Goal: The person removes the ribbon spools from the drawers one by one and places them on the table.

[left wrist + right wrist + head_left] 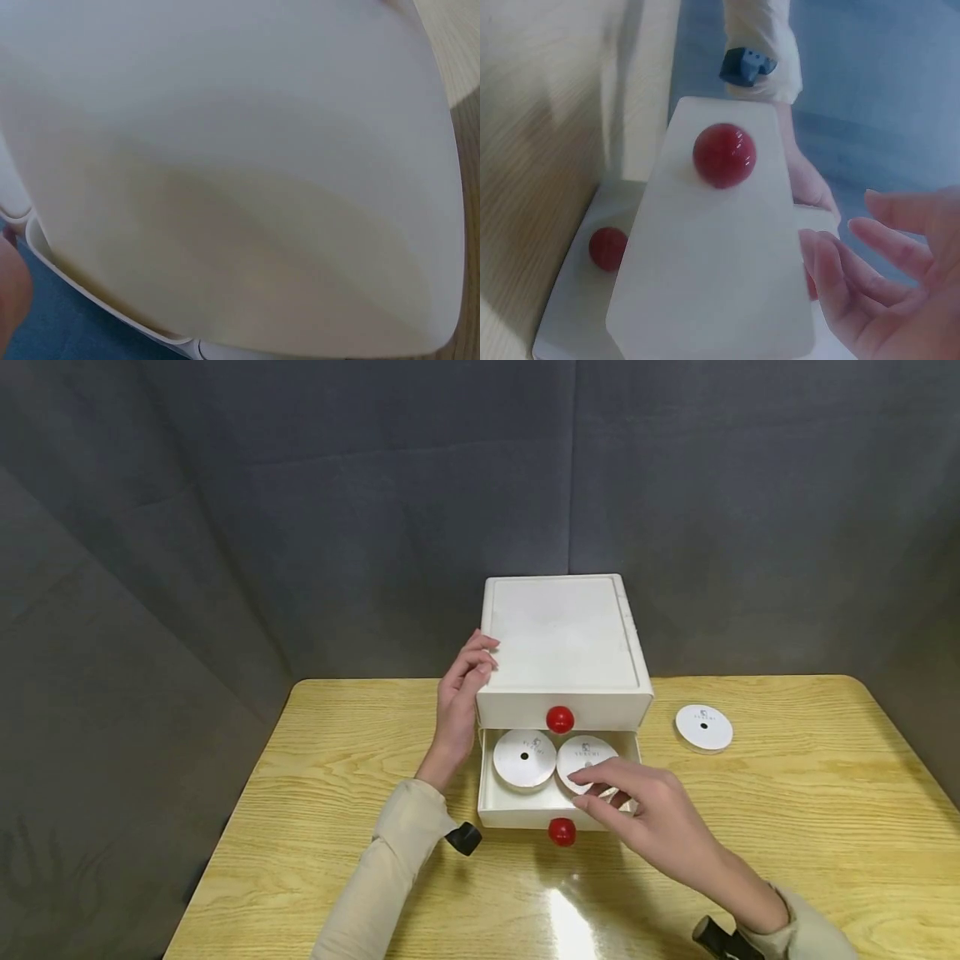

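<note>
A small white drawer cabinet (pixel 562 631) stands on the table with its lower drawer (pixel 517 818) pulled out. Inside that drawer lie two white disc-shaped spools, a left spool (pixel 524 760) and a right spool (pixel 581 752), both with a dark centre hole and printed lettering. My left hand (pixel 461 697) rests against the cabinet's left side, fingertips over its top edge. Above the right spool hovers my right hand (pixel 645 806), thumb and fingers bent and apart, with nothing seen between them; part of the spool is hidden. The right wrist view shows these loose fingers beside the drawer front (pixel 712 262).
A third white spool (pixel 704 728) lies on the wooden table (pixel 322 793) to the right of the cabinet. The shut upper drawer has a red knob (pixel 559 719), and the pulled-out one has another red knob (pixel 562 832). Dark cloth (pixel 375 527) hangs behind the table.
</note>
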A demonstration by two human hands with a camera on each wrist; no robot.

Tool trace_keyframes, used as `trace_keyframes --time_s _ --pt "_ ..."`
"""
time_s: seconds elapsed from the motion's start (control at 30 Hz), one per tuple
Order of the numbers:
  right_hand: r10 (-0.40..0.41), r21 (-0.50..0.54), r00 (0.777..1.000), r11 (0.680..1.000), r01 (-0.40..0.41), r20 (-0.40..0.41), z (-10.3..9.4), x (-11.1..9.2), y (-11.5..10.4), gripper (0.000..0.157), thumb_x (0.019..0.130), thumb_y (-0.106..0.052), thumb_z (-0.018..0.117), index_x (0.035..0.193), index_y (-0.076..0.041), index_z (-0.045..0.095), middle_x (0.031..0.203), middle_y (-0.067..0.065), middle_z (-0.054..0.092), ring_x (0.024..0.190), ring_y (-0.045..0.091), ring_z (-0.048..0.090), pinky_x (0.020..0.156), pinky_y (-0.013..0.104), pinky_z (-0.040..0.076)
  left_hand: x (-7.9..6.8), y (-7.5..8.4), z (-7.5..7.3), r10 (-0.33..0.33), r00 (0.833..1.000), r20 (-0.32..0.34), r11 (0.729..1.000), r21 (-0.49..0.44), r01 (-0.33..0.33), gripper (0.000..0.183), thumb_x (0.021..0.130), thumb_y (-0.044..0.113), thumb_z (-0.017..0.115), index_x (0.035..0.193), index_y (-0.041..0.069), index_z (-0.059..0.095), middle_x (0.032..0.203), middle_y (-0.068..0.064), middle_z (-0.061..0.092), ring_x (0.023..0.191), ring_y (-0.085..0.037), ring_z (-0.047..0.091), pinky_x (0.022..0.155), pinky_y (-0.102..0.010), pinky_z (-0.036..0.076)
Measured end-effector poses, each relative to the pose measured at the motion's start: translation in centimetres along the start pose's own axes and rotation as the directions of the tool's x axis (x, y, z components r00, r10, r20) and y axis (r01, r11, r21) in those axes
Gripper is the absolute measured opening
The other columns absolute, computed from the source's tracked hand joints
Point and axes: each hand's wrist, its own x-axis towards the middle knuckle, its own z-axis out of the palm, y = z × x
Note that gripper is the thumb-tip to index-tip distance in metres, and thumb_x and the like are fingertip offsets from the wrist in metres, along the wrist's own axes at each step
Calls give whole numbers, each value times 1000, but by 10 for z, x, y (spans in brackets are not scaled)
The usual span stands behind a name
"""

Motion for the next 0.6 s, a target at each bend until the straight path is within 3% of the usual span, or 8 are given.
trace_keyframes --time_s 0.4,0.6 --pt "46 -9 995 999 -46 93 4 13 16 26 85 -1 81 109 -3 75 100 4 74 77 8 71 67 23 61 0 0 0 21 1000 7 1000 -7 -21 18 96 10 51 90 20 63 123 9 62 152 -22 31 127 -36 21" --pt "103 -30 977 995 -99 187 8 20 21 30 89 -6 79 118 -5 73 117 6 71 94 20 73 77 31 64 1 1 0 20 1000 -4 1000 7 -20 18 96 10 51 89 21 63 122 10 63 152 -21 32 127 -35 21"
